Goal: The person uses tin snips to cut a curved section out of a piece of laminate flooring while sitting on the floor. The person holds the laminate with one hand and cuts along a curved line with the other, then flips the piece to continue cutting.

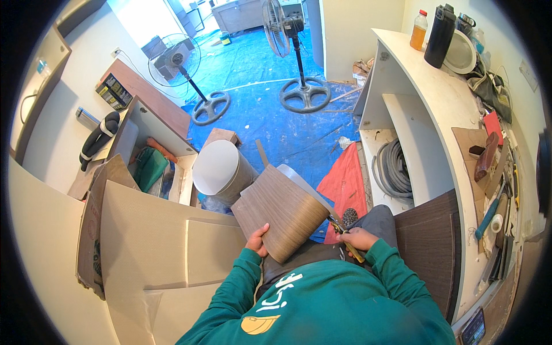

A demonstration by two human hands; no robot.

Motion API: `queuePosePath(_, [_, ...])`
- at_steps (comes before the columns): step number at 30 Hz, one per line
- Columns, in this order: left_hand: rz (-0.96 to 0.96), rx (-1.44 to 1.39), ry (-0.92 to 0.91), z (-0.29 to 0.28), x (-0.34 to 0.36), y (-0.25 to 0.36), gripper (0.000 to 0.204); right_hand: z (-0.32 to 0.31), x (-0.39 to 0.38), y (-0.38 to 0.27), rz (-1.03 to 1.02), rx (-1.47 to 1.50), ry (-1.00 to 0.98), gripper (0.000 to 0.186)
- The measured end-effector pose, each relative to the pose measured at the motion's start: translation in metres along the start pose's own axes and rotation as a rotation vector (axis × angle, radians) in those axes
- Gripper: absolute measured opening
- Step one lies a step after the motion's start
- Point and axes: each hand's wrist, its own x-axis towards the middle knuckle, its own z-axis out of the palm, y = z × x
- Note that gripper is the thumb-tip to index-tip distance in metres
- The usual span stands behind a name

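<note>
A curled sheet of brown wood-grain edging or veneer lies across my lap, bent over at its right side. My left hand grips its near left edge, thumb on top. In my right hand is a pair of snips with yellow handles. Their jaws are at the sheet's right edge; whether they are closed on it is too small to tell. A narrow brown strip sticks up behind the sheet. Just beyond, a large pale roll stands on end.
Two pedestal fans stand on the blue floor sheet. At right, a white cabinet holds a coiled grey hose; a hand plane, a hammer and bottles lie or stand on top. Beige panels lean at left.
</note>
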Motion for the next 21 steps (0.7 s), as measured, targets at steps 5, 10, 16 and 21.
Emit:
queuePosePath(5, [0.01,0.008,0.005,0.0,0.0,-0.001,0.062,-0.001,0.004,0.004,0.013,-0.001,0.001,0.05])
queuePosePath(10, [0.015,0.008,0.014,0.0,0.0,-0.001,0.062,0.0,0.001,0.001,-0.014,0.003,-0.015,0.051])
queuePosePath(16, [0.027,0.028,0.023,0.004,-0.003,0.001,0.064,0.0,0.006,0.003,-0.003,-0.023,0.008,0.048])
queuePosePath(21, [0.097,0.067,0.057,0.025,-0.016,0.0,0.066,0.0,0.003,0.003,-0.071,-0.011,0.019,0.045])
